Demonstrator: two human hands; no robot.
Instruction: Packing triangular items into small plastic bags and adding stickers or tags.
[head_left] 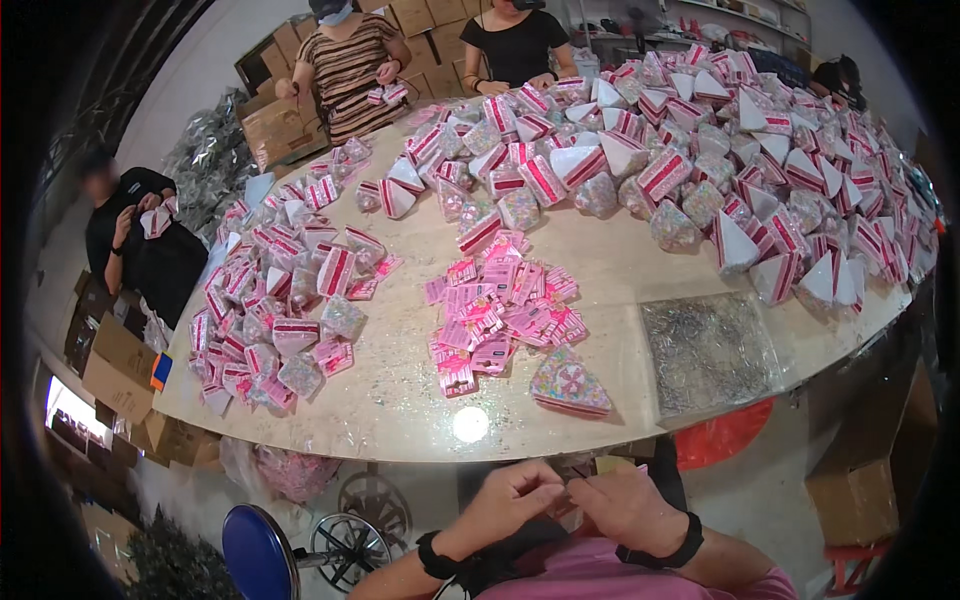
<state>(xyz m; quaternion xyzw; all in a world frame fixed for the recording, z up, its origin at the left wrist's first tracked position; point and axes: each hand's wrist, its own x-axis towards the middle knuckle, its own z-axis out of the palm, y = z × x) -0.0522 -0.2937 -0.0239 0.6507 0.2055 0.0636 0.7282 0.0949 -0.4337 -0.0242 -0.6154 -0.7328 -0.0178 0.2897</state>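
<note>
My left hand and my right hand come together just below the table's front edge, fingers pinched. What they hold is mostly hidden; only small pinkish and pale bits show between and behind them. A dark band circles each wrist. On the table in front of them lies a cake-slice-shaped ornament in clear wrapping, with a glittery top and pink-and-white layered side. Left of it is a loose heap of pink printed cards. To the right sits a shallow clear tray filled with thin, dark metallic pieces too fine to make out.
Wrapped cake-slice ornaments form a big pile at the back and right, and a smaller pile at the left. Several co-workers stand around the far and left sides of the table. A blue stool and cardboard boxes stand nearby.
</note>
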